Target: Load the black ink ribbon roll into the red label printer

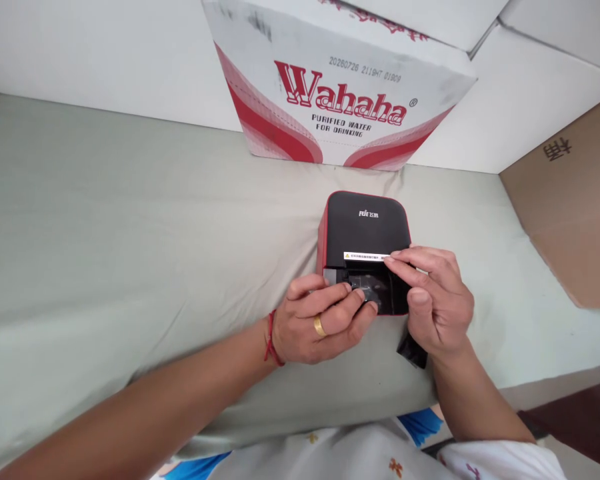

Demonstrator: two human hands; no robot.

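A small black device with red sides point(365, 230) lies on a pale green cloth-covered surface point(105, 253). It carries a white logo and a white warning strip near its front opening. My left hand point(320, 320), with a gold ring and a red wrist string, curls its fingers on the device's front left edge and into the opening. My right hand point(433, 297) grips the front right corner, its fingertips pinching at the end of the white strip. A small black piece point(413, 350) sticks out under my right palm; I cannot tell whether it is held.
A white and red Wahaha water carton point(340, 87) stands right behind the device against white boards. A flat brown cardboard sheet point(575, 207) leans at the right. The surface's front edge runs close to my body, with dark floor at the lower right.
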